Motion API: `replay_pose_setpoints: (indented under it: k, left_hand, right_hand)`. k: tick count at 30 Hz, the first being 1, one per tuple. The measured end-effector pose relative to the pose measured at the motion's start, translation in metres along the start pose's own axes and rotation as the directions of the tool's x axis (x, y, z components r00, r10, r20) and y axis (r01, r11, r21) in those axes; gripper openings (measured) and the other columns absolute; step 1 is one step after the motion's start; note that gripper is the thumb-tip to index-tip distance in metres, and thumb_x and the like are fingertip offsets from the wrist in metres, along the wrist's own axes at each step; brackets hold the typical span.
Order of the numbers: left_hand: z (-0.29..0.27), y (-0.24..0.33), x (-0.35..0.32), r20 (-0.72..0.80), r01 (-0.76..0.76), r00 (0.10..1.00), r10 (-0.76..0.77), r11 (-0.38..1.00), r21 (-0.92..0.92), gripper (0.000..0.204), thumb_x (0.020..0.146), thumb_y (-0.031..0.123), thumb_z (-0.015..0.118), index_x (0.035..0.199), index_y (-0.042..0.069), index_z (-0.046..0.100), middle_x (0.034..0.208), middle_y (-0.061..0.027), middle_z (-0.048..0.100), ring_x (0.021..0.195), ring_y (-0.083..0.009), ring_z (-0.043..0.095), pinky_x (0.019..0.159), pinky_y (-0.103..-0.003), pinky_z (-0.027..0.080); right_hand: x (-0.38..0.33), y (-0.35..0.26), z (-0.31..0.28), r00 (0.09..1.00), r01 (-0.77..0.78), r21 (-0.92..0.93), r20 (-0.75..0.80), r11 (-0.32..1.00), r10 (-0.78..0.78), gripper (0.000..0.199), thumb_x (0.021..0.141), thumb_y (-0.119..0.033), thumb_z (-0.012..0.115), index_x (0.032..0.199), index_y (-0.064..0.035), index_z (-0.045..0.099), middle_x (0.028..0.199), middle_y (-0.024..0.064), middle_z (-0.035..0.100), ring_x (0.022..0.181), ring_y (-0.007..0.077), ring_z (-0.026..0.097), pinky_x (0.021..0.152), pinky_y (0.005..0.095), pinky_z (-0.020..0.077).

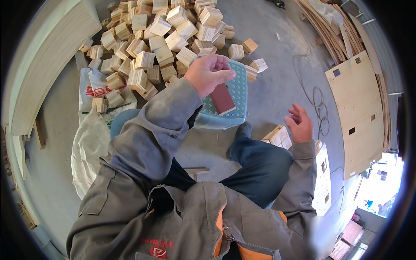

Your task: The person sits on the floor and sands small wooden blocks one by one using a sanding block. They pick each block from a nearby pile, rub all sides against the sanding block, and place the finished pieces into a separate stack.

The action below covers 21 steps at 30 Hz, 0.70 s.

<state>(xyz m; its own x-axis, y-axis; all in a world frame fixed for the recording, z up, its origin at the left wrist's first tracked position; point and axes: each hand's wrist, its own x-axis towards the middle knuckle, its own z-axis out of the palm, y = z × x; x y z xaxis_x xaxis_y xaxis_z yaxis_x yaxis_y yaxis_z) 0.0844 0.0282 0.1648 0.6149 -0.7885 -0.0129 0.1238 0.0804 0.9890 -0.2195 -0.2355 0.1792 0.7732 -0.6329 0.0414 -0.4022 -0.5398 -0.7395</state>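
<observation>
My left hand (pixel 211 74) hovers over a light blue plastic stool (pixel 221 122) with a studded top. Its fingers are loosely curled, the thumb stands a little apart from them, and I see nothing between them. Just below that hand, a flat reddish-brown rectangular piece (pixel 222 100) with a pale edge lies on the stool. My right hand (pixel 300 123) is raised above my right knee, fingers bent and apart, holding nothing visible. Close to it, near the floor, is a small stack of pale wooden blocks (pixel 278 137).
A large heap of wooden blocks (pixel 164 56) covers the floor beyond the stool. A white woven sack (pixel 93 147) lies at the left, by stacked pale boards (pixel 47 69). To the right, a cable (pixel 320 104) coils on the floor before a leaning plywood panel (pixel 357 117).
</observation>
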Motion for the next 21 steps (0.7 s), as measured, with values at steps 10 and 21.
replay_pose_setpoints:
  k: [10, 21]
  left_hand:
    - [-0.002, -0.011, -0.002, -0.015, -0.015, 1.000, 0.017, 0.993, 0.118, 0.062, 0.090, 0.021, 0.088, 0.137, -0.008, 0.062, 0.124, -0.0194, 0.073, 0.108, -0.0199, 0.072, 0.096, -0.034, 0.060]
    - [0.010, -0.021, -0.001, 0.050, 0.009, 0.998, -0.043, 0.836, 0.549, 0.060, 0.090, 0.019, 0.086, 0.143, 0.000, 0.062, 0.129, -0.0162, 0.072, 0.119, -0.0241, 0.070, 0.102, -0.037, 0.057]
  right_hand:
    - [0.032, -0.073, 0.097, 0.965, 0.143, -0.215, 0.248, 0.966, -0.088, 0.078, 0.088, -0.028, 0.084, 0.156, -0.0063, 0.052, 0.143, 0.0223, 0.065, 0.125, 0.0369, 0.067, 0.106, 0.0459, 0.0543]
    - [0.049, -0.085, 0.138, 0.890, 0.029, -0.410, 0.425, 0.912, 0.163, 0.092, 0.089, -0.039, 0.087, 0.164, -0.0119, 0.042, 0.152, 0.0205, 0.059, 0.139, 0.0379, 0.058, 0.115, 0.0463, 0.0486]
